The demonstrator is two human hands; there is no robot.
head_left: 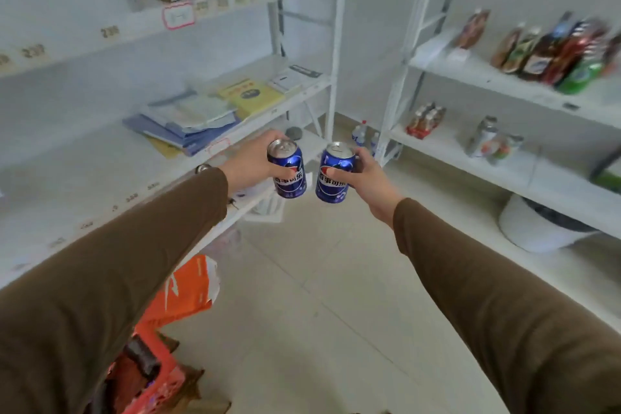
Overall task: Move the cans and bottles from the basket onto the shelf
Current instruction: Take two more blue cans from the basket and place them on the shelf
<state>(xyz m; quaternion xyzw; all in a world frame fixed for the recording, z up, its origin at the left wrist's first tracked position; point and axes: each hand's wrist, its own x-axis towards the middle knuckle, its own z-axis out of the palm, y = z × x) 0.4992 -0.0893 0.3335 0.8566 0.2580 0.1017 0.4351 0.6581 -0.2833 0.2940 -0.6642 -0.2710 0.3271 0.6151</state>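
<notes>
White shelving fills the room around me: one rack (235, 101) to my left carrying papers and booklets, another shelf (504, 84) to my right lined with bottles (551, 50) above and a few cans (494, 143) on the board below. Low at my left, the orange basket (158, 376) sits on the tiled floor (319, 296). My brown sleeves reach out over the floor between the racks. My left hand (250, 163) wraps one blue cola can (287, 169), upright; my right hand (369, 178) closes around a second blue can (334, 173), just beside the first.
</notes>
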